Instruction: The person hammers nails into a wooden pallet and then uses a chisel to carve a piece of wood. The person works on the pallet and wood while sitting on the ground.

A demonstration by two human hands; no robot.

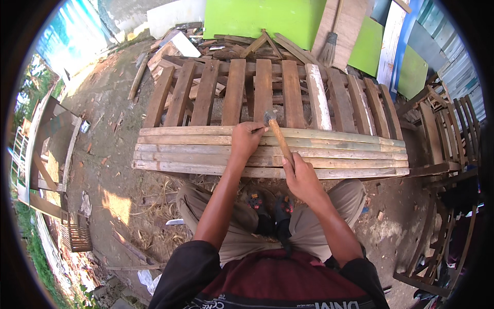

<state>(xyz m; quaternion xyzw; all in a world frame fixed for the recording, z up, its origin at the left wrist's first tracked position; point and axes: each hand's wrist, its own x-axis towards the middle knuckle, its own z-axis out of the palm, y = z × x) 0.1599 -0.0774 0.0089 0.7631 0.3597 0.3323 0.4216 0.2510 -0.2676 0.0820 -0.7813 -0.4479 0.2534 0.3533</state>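
Note:
A wooden bench frame stands in front of my knees, with upright brown slats [234, 92] at its far side and several long pale strips [190, 149], which look like split bamboo, laid side by side across its near part. My right hand [302, 177] is wrapped round the wooden handle of a hammer [281, 138]. The hammer's dark head is just beyond the far strip, close to my left fingertips. My left hand [245, 138] rests over the far strips, thumb and fingers pinched together. Whatever is between those fingers is too small to make out.
Scrap wood [226, 49] is heaped behind the bench, below a bright green panel [262, 23]. A broom [329, 46] leans there. Wooden frames [437, 139] stand at the right. A brown slotted basket [76, 234] and a small can [85, 126] are on the left.

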